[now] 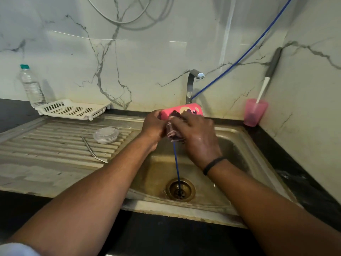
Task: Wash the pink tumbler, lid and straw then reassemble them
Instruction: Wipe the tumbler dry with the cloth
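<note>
The tumbler (pixel 181 110) is held on its side above the sink (pixel 239 137), in front of the tap (pixel 191 85), between both hands. Its left end sits in the left hand (pixel 154 124); its near side is partly covered by the right hand (pixel 195 133).

The left hand is curled around the tumbler's left end and grips it. The right hand is curled around a dark scrubber (pixel 172 131) and presses it against the tumbler's near side. The scrubber hangs bunched between the two hands. A black band (pixel 213 165) sits on the right wrist.

The tumbler is pink, cylindrical, with a printed cartoon figure facing up on its side. Whether its mouth is at the left or right end cannot be told.

The lid (pixel 105 135), clear and round, lies flat on the ribbed drainboard (pixel 46 145) to the left of the hands. The straw (pixel 92 151), metal with a bent end, lies on the drainboard just beside the lid, near but apart from it.

A blue hose (pixel 177 163) runs down into the drain (pixel 180 189). A white rack (pixel 73 109) and a water bottle (pixel 31 85) stand at the rear left. A pink cup (pixel 255 112) holding a brush (pixel 265 84) stands at the rear right corner.
</note>
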